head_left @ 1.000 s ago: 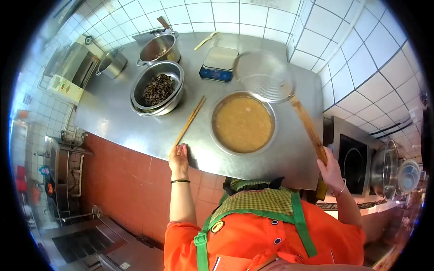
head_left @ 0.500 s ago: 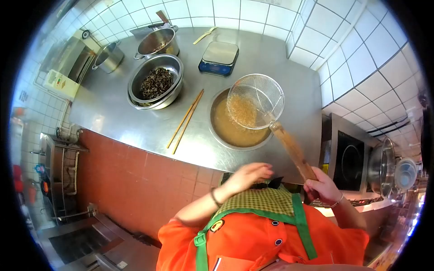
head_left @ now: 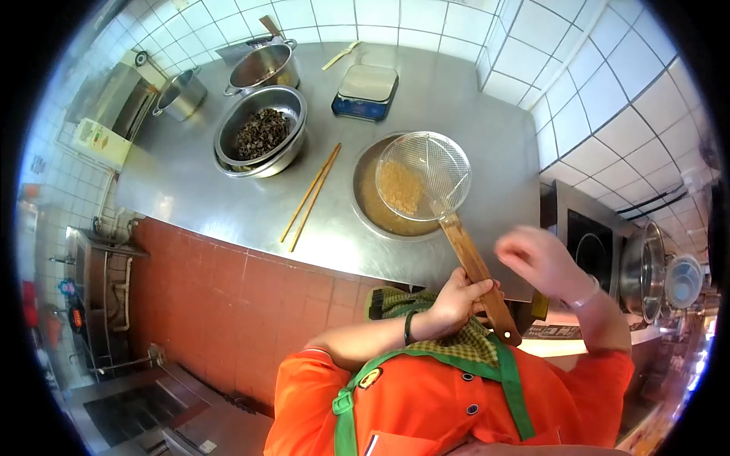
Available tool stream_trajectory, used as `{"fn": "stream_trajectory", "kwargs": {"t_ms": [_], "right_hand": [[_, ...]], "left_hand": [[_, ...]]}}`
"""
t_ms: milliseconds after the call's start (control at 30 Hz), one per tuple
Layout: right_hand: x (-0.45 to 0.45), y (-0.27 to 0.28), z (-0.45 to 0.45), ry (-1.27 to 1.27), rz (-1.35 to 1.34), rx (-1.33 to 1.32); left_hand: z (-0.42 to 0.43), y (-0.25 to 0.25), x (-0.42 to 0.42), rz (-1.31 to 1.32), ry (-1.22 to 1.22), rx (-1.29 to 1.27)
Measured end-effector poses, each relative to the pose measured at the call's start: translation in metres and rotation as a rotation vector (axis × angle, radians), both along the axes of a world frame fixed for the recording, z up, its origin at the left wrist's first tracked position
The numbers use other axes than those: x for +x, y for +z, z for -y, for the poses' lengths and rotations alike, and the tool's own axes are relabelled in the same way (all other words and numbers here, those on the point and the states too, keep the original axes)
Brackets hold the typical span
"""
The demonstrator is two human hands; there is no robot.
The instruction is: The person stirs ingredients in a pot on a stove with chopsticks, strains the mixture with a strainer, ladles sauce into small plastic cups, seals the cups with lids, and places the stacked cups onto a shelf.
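Observation:
My left hand (head_left: 458,302) is wrapped round the wooden handle (head_left: 475,266) of a round wire strainer (head_left: 437,171). The strainer lies over the right part of a metal bowl (head_left: 363,204) of brownish liquid, and tan material shows through its mesh. To the right of the handle, my right hand (head_left: 536,257) is raised with nothing seen in it; its fingers are curled and blurred. Two wooden chopsticks (head_left: 313,196) lie side by side on the metal table (head_left: 228,216), left of the bowl.
Nested metal bowls (head_left: 262,133) with dark chopped pieces stand at the left. Behind them are a two-handled pot (head_left: 265,67) and a smaller pot (head_left: 181,95). A scale (head_left: 366,92) and a pale utensil (head_left: 341,55) are at the back. A cooktop (head_left: 591,254) is at the right.
The strainer has swung left and down over the bowl, with tan material now in it. My left hand let go of the chopsticks and took the handle; my right hand released it.

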State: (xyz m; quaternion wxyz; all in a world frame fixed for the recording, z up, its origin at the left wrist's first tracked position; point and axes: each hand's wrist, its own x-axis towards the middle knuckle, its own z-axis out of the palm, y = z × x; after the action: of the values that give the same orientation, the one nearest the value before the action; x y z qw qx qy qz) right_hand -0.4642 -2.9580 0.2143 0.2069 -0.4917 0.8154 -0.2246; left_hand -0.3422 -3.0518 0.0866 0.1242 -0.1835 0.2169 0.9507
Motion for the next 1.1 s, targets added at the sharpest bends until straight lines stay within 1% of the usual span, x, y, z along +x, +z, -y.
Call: {"fn": "stream_trajectory", "kwargs": {"t_ms": [33, 67, 100, 167, 233, 267, 333, 467, 533, 667, 733, 767, 833, 967, 1033, 1067, 1100], "right_hand": [[-0.007, -0.013, 0.021, 0.095, -0.106, -0.055], [-0.013, -0.031, 0.046, 0.116, -0.134, -0.116], [-0.019, -0.054, 0.071, 0.137, -0.159, -0.177], [-0.033, -0.093, 0.115, 0.174, -0.246, -0.190], [-0.048, -0.120, 0.146, 0.158, -0.278, -0.176], [-0.050, -0.127, 0.154, 0.165, -0.279, -0.173], [-0.053, -0.137, 0.165, 0.083, -0.307, -0.115], [-0.058, -0.151, 0.175, 0.108, -0.295, -0.033], [-0.058, -0.153, 0.179, 0.086, -0.319, -0.045], [-0.064, -0.149, 0.177, 0.092, -0.303, -0.079], [-0.064, -0.135, 0.172, -0.055, -0.134, -0.104], [-0.068, -0.134, 0.170, -0.059, -0.137, -0.103], [-0.076, -0.133, 0.166, -0.079, -0.037, -0.158], [-0.078, -0.127, 0.162, -0.061, -0.061, -0.124], [-0.079, -0.127, 0.161, -0.208, 0.381, -0.166], [-0.081, -0.126, 0.160, -0.210, 0.379, -0.166], [-0.084, -0.125, 0.160, -0.238, 0.504, -0.145]], "left_hand": [[-0.002, 0.000, 0.002, -0.001, 0.014, 0.004], [-0.005, -0.003, 0.002, -0.005, 0.016, 0.012], [-0.008, -0.009, 0.004, -0.019, 0.019, -0.034], [-0.011, -0.011, 0.006, -0.039, 0.031, -0.080], [-0.012, -0.010, 0.011, -0.016, -0.002, -0.156], [-0.013, -0.010, 0.012, -0.018, 0.005, -0.152], [-0.013, -0.011, 0.012, -0.026, 0.008, -0.164], [-0.019, -0.018, 0.013, -0.018, 0.045, -0.125], [-0.018, -0.018, 0.013, -0.086, 0.029, -0.217], [-0.019, -0.029, 0.012, -0.078, -0.010, -0.278], [-0.021, -0.029, 0.011, -0.066, 0.022, -0.237], [-0.020, -0.029, 0.010, -0.070, 0.019, -0.236], [-0.015, -0.019, 0.012, -0.045, -0.002, -0.201], [-0.019, -0.026, 0.011, -0.090, 0.019, -0.267], [-0.017, -0.022, 0.012, -0.063, -0.002, -0.205], [-0.016, -0.021, 0.012, -0.064, -0.003, -0.204], [-0.015, -0.021, 0.011, -0.064, -0.018, -0.212]]}}
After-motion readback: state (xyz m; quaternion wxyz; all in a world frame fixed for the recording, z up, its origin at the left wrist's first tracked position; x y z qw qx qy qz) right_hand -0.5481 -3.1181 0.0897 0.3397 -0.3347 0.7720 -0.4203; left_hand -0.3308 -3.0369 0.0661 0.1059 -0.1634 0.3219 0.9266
